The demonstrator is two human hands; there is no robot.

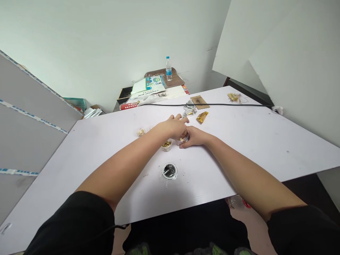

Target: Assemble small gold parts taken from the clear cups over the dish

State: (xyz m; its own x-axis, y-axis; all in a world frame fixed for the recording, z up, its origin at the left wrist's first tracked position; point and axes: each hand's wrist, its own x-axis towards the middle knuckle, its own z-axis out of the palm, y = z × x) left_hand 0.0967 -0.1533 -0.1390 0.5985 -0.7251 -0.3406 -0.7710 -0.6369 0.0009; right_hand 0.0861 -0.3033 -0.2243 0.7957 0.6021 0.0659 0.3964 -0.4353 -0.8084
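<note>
Both my hands meet over the middle of a white table (239,141). My left hand (175,126) reaches forward with its fingers bent, pinching something small and gold that I cannot make out. My right hand (193,136) lies just to its right, fingers curled round a small clear cup (185,139) with gold bits in it. A second small clear cup (166,145) of gold pieces stands under my left wrist. Nearer to me sits a round silver tin (169,170).
A gold foil packet (202,117), silver wrappers (190,111) and a brown card (199,101) lie beyond my hands, before a black cable (225,104). A gold heap (140,132) lies left. Behind the table stand a water bottle (168,68) and papers (151,86). Grey panels rise left.
</note>
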